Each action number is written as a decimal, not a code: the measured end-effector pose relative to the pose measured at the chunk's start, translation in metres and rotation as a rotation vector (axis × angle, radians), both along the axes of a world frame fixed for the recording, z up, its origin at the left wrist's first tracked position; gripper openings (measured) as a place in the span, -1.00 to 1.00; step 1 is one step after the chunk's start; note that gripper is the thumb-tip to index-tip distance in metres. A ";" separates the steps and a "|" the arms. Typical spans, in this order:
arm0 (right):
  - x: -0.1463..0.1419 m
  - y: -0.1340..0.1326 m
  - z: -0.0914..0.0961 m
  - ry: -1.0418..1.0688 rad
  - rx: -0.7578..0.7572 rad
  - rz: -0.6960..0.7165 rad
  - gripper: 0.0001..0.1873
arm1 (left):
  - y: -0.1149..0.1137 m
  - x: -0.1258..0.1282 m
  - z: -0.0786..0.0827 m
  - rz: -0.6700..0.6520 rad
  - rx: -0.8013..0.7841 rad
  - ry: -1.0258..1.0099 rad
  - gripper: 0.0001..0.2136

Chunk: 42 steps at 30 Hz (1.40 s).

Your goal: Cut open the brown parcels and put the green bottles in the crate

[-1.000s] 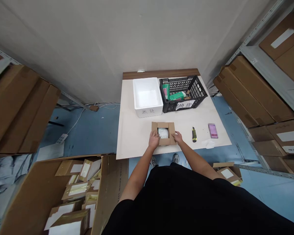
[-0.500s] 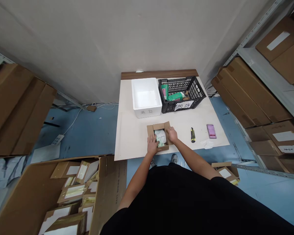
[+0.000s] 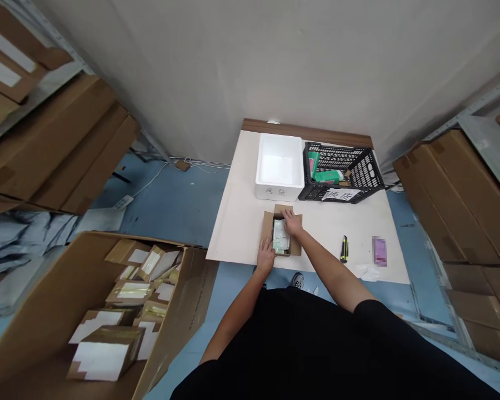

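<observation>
A small open cardboard box (image 3: pixel 268 229) stands near the front edge of the table, its flaps folded outward. Inside it lie white papers (image 3: pixel 280 229) and something pale green and white (image 3: pixel 280 244), partly covered. My left hand (image 3: pixel 265 255) grips the box at its front left corner, fingers over the edge. My right hand (image 3: pixel 292 223) is at the back right of the opening, its fingers bent on the back flap; the fingertips are small in view. A yellow and black utility knife (image 3: pixel 344 249) rests on the table to the right of the box.
Behind the box stand a white foam box (image 3: pixel 278 191) and a black plastic crate (image 3: pixel 337 158) holding green cartons (image 3: pixel 328 176). A blurred purple item (image 3: pixel 380 251) and clear plastic (image 3: pixel 367 272) lie right. A large carton (image 3: pixel 87 236) of parcels stands left; shelves of boxes flank the table (image 3: pixel 233 222).
My right hand has moved from the box's right flap to its back flap. My left hand has shifted off the contents to the front left edge. The view has turned left.
</observation>
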State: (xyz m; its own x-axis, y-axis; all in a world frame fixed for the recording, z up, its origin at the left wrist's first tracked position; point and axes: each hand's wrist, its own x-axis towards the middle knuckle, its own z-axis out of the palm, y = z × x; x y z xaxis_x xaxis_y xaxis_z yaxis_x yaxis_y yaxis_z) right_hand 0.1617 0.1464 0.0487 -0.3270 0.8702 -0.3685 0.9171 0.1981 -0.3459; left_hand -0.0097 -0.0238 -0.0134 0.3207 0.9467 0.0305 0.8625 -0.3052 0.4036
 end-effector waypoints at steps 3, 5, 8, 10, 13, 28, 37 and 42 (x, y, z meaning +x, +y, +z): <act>-0.036 0.021 0.002 -0.010 -0.031 0.078 -0.11 | -0.001 -0.021 0.002 0.099 0.006 -0.008 -0.87; -0.065 0.024 0.000 0.052 0.046 0.105 -0.20 | 0.001 -0.038 0.003 0.121 0.007 -0.011 -0.92; -0.106 0.015 -0.008 0.147 0.102 0.153 -0.37 | 0.005 -0.060 0.004 0.097 0.011 -0.018 -0.98; -0.126 0.009 -0.015 0.138 0.054 0.199 -0.46 | 0.008 -0.068 0.004 0.092 0.015 -0.018 -0.98; -0.138 0.006 -0.022 -0.015 -0.010 0.185 -0.46 | 0.009 -0.069 0.003 0.100 0.009 -0.009 -0.99; -0.110 0.030 0.020 -0.103 0.014 0.200 -0.60 | 0.009 -0.066 0.009 0.084 0.013 -0.012 -0.98; -0.102 0.052 0.041 -0.082 -0.195 0.338 -0.55 | 0.012 -0.068 0.012 0.072 -0.013 -0.010 -0.96; -0.102 0.044 0.040 0.056 -0.237 0.233 -0.31 | 0.010 -0.072 0.013 0.083 0.004 -0.039 -0.97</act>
